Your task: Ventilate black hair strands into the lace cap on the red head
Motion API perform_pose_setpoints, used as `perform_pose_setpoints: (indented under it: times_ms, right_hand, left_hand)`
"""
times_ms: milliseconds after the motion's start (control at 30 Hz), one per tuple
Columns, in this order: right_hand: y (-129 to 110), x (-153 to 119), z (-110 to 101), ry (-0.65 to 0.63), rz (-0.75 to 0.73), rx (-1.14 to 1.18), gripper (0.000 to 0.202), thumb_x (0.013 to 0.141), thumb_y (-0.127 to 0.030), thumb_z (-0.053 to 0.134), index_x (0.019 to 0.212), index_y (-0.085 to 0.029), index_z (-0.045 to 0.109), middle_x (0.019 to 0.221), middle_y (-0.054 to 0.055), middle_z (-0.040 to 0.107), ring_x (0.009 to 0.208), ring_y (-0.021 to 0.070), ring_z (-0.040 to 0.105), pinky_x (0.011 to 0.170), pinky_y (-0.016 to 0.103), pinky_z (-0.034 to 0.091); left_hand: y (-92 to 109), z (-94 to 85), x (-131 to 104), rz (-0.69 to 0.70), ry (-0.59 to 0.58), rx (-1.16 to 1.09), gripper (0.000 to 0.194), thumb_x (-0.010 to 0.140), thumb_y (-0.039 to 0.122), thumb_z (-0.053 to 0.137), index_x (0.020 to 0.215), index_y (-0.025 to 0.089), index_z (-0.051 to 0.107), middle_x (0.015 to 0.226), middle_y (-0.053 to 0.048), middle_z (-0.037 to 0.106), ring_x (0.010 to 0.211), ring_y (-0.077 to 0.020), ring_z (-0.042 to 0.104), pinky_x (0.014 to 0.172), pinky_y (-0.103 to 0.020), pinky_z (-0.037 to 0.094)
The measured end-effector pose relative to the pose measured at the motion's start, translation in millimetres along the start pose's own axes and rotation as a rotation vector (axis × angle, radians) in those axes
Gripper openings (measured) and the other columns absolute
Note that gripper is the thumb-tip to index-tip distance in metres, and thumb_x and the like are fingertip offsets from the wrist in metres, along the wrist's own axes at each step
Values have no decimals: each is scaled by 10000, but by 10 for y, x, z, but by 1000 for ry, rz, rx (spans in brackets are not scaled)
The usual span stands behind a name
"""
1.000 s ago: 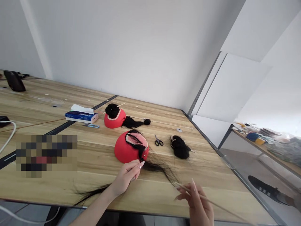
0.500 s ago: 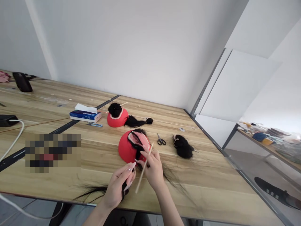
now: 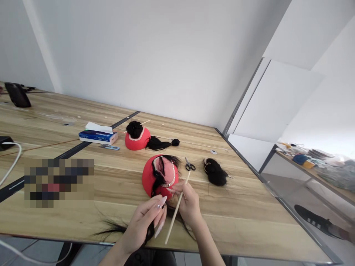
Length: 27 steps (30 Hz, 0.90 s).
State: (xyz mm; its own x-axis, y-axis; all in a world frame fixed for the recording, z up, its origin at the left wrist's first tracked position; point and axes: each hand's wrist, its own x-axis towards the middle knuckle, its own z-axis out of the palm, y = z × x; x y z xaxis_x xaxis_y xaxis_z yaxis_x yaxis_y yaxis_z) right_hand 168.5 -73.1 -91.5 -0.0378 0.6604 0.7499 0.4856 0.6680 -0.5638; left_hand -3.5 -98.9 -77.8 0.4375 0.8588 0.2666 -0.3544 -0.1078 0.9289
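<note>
At the front of the table a red dome-shaped form (image 3: 148,175) carries a pale net cap (image 3: 168,171) edged with pins, with loose black hair lying across it. My left hand (image 3: 144,221), just in front of the dome, has its fingers pinched around a lock of black hair (image 3: 150,233) that trails off to the left. My right hand (image 3: 188,201) is closed on a slim wooden stick (image 3: 174,218), which slants down toward the table edge. Its fingertips are by the dome's lower right rim. Any tip on the stick is too small to make out.
Behind stands a second red form (image 3: 137,142) with a black hair bun (image 3: 134,129) and a tied hair bundle (image 3: 159,143) beside it. Scissors (image 3: 190,166) and another hairpiece (image 3: 215,173) lie right of my dome. Leftward are a tissue pack (image 3: 98,136) and a utility knife (image 3: 110,147).
My right hand has moved right and a little down with the stick. The near dome has shifted slightly right and turned, showing more of the net. My left hand is still pinching the hair.
</note>
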Motion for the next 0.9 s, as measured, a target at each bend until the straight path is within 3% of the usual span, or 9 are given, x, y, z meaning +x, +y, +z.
perform_pose_setpoints:
  times_ms: [100, 233, 333, 400, 467, 567, 667, 800, 900]
  right_hand:
    - [21, -51, -101, 18, 109, 51, 119, 876, -161, 581, 842, -223, 676, 779, 42, 706, 725, 189, 669, 667, 301, 536]
    - [40, 8, -279, 107, 278, 213, 138, 872, -229, 630, 735, -210, 625, 675, 11, 674, 613, 162, 640, 596, 280, 523]
    - [15, 266, -361, 124, 386, 451, 196, 878, -305, 648, 724, -210, 573, 638, -5, 674, 554, 158, 646, 541, 279, 533]
    - [-13, 549, -336, 61, 438, 563, 215, 869, -336, 669, 741, -208, 554, 658, -1, 700, 566, 165, 676, 569, 293, 556]
    - [-12, 883, -220, -50, 465, 641, 253, 858, -380, 678, 737, -204, 543, 670, 4, 708, 571, 170, 695, 585, 303, 573]
    - [112, 1355, 120, -238, 531, 769, 307, 779, -427, 743, 745, -200, 540, 682, 6, 712, 598, 179, 720, 606, 290, 586]
    - [364, 1654, 550, -388, 748, 849, 295, 747, -394, 772, 752, -188, 562, 700, 14, 713, 670, 199, 742, 688, 310, 596]
    - [716, 1777, 929, -411, 888, 778, 221, 761, -227, 758, 680, -170, 559, 615, 38, 696, 583, 224, 730, 661, 358, 604]
    - [938, 1743, 897, -314, 945, 728, 227, 760, -147, 731, 640, -182, 542, 569, 34, 680, 563, 207, 720, 658, 327, 604]
  left_hand:
    - [7, -129, 15, -6, 53, 43, 497, 940, 480, 482, 535, 198, 429, 555, -6, 481, 612, -155, 503, 763, -313, 422]
    - [35, -433, 93, 21, 197, 92, 431, 894, 476, 555, 563, 208, 487, 549, 6, 497, 642, -183, 540, 948, -360, 408]
    - [39, -656, 141, 49, 299, 120, 457, 879, 486, 574, 532, 211, 458, 559, 9, 533, 622, -174, 525, 1012, -356, 378]
    - [21, -754, 125, 44, 352, 127, 488, 863, 510, 580, 505, 214, 432, 574, -3, 563, 641, -184, 532, 990, -357, 396]
    - [-15, -809, 66, 19, 408, 132, 489, 838, 532, 597, 499, 216, 440, 558, -8, 561, 684, -205, 559, 967, -362, 411]
    - [-79, -840, -60, -25, 476, 144, 470, 781, 551, 647, 500, 214, 479, 547, -17, 565, 821, -251, 614, 984, -369, 413]
    - [-126, -854, -172, -77, 498, 157, 469, 741, 568, 671, 489, 212, 499, 558, -22, 591, 817, -257, 634, 971, -374, 442]
    - [-172, -897, -264, -138, 486, 192, 452, 724, 576, 671, 489, 215, 531, 551, -12, 610, 656, -217, 614, 865, -346, 511]
    - [-234, -955, -310, -150, 495, 233, 421, 715, 559, 679, 499, 217, 560, 581, -21, 644, 660, -217, 619, 808, -325, 530]
